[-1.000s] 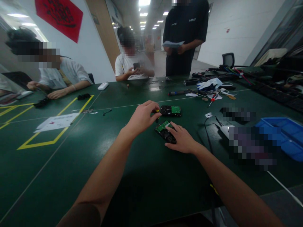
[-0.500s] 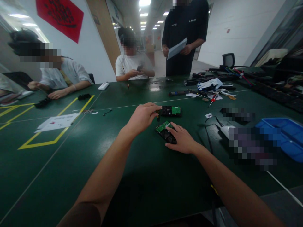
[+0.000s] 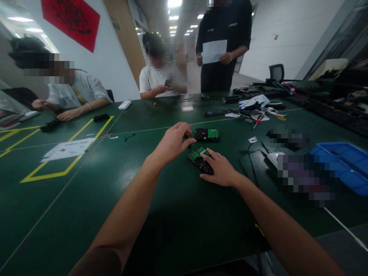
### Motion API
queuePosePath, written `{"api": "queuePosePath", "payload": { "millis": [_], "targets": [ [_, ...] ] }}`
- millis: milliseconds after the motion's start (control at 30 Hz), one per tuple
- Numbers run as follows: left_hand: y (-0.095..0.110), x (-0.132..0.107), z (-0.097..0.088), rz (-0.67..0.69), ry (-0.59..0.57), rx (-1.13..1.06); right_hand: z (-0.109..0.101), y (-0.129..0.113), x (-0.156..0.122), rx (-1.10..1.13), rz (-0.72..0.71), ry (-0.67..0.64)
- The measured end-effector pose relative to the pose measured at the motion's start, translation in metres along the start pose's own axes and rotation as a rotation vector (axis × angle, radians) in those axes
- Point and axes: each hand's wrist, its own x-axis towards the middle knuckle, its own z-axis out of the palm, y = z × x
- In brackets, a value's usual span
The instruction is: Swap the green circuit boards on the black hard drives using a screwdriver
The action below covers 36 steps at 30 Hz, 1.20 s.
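My right hand [image 3: 222, 168] grips a hard drive [image 3: 198, 155] with a green circuit board, its fingers over the far side and the thumb along the near edge. The drive rests slanted on the green table. Left of it, my left hand [image 3: 176, 142] is closed, fingers curled and thumb stretched forward, around a small dark piece [image 3: 187, 136] mostly hidden by the fingers; its kind cannot be made out. Just beyond both hands lies a second hard drive [image 3: 207, 134], black with a green board, touched by neither hand.
A blue tray [image 3: 345, 165] and a white power strip [image 3: 274, 159] with a cable are to the right. Screwdrivers [image 3: 258, 119], a glove-like white cloth [image 3: 254, 102] and cables lie at far right. A paper sheet [image 3: 69, 148] lies left. Three people [image 3: 224, 27] are across the table.
My left hand has drawn slightly left, away from the second drive, with the small piece turned more into its fingers. My right hand stays on its drive. The standing person's paper has tilted upright.
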Motion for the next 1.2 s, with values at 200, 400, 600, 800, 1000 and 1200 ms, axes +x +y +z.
{"api": "queuePosePath", "payload": {
  "millis": [200, 400, 600, 800, 1000, 1200],
  "targets": [
    [-0.002, 0.0, 0.003, -0.025, 0.031, -0.026, -0.001, -0.001, 0.0, 0.009, 0.011, -0.018],
    [-0.003, 0.0, 0.004, -0.009, 0.03, -0.008, -0.002, -0.001, -0.001, 0.003, 0.004, -0.014],
    [-0.003, 0.0, -0.001, 0.078, 0.036, 0.061, 0.0, 0.0, -0.001, 0.012, 0.005, -0.003],
    [-0.003, 0.0, 0.0, 0.103, 0.07, 0.15, 0.0, 0.0, 0.0, 0.01, -0.007, 0.002],
    [0.001, 0.002, -0.004, 0.113, 0.044, 0.128, -0.001, 0.0, -0.001, 0.014, -0.003, -0.004],
    [0.0, 0.002, -0.003, 0.067, 0.079, 0.157, -0.001, 0.0, -0.001, 0.014, -0.001, -0.007]
  ]
}}
